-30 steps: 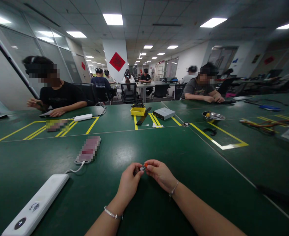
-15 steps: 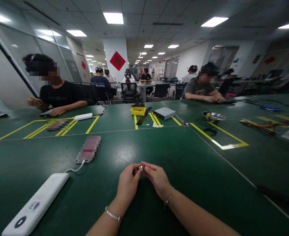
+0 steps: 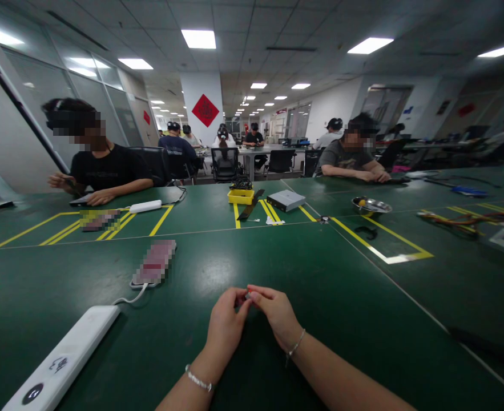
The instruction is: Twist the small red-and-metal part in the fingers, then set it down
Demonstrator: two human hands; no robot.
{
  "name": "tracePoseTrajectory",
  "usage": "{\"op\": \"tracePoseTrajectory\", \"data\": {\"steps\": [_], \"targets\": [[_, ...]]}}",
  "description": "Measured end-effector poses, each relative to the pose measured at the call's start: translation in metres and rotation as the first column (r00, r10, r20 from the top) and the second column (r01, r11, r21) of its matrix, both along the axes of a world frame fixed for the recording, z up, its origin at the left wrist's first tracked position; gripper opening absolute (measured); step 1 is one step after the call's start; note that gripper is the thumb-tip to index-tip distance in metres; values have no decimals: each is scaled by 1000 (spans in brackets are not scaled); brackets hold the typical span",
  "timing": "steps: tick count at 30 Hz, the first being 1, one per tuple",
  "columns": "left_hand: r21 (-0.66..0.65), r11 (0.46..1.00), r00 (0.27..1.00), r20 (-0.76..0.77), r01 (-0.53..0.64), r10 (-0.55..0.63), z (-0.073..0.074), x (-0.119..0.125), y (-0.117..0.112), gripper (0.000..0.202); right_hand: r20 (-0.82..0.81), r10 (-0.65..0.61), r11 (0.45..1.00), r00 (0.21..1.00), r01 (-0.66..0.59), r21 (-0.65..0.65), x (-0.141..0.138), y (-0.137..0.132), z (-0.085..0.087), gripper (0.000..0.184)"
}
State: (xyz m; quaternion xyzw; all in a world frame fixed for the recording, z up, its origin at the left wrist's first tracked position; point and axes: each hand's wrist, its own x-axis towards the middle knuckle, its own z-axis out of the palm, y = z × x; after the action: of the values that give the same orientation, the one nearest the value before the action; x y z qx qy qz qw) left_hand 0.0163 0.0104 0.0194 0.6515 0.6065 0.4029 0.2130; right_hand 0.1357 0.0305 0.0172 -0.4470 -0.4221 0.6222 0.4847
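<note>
My left hand [image 3: 226, 322] and my right hand [image 3: 276, 315] meet fingertip to fingertip above the green table [image 3: 320, 297]. Both are closed in a pinch on a tiny part [image 3: 247, 295] with a grey metal bit and a speck of red. Most of the part is hidden by the fingers. A bracelet sits on each wrist. A white power bank [image 3: 61, 359] lies to the left of my left forearm, and its cable runs to a phone [image 3: 154, 262] further back.
A yellow tray [image 3: 240, 195], a grey box [image 3: 286, 199] and a metal bowl [image 3: 371, 205] stand past the yellow floor-tape lines. One person [image 3: 101, 165] sits at the far left and another person [image 3: 350, 154] at the far right. Cables [image 3: 466, 220] lie at the right.
Both hands have slid slightly down and toward me, still pinched together. Less of the red part shows between the fingers now.
</note>
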Motion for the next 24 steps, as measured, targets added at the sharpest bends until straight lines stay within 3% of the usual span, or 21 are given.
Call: {"op": "tracePoseTrajectory", "data": {"steps": [4,7,8,10,11,13,16,24], "targets": [[-14,999,999,8,45,-45,-3,-1,2,24,146,-41,998,988,33,59,13,16,8,29],[-16,1000,1000,20,10,-9,-6,-4,3,32,363,-214,972,907,159,174,53,41,20,28],[-23,1000,1000,21,-6,6,-7,-5,4,33,464,-316,944,828,227,239,72,49,22,27],[-48,998,999,21,-27,28,-7,-7,5,33,682,-466,885,564,314,344,117,64,24,26],[-62,998,999,23,-32,34,-8,-7,6,34,749,-507,854,426,366,370,140,69,22,27],[-81,996,999,27,-28,30,-8,-8,6,35,809,-536,797,239,459,392,181,74,14,29],[-98,995,1000,22,-9,11,-9,-8,7,33,853,-510,739,113,564,367,219,74,0,31],[-137,990,999,8,36,-36,-10,-15,9,28,955,-295,776,-5,583,242,236,78,-13,35]]}}
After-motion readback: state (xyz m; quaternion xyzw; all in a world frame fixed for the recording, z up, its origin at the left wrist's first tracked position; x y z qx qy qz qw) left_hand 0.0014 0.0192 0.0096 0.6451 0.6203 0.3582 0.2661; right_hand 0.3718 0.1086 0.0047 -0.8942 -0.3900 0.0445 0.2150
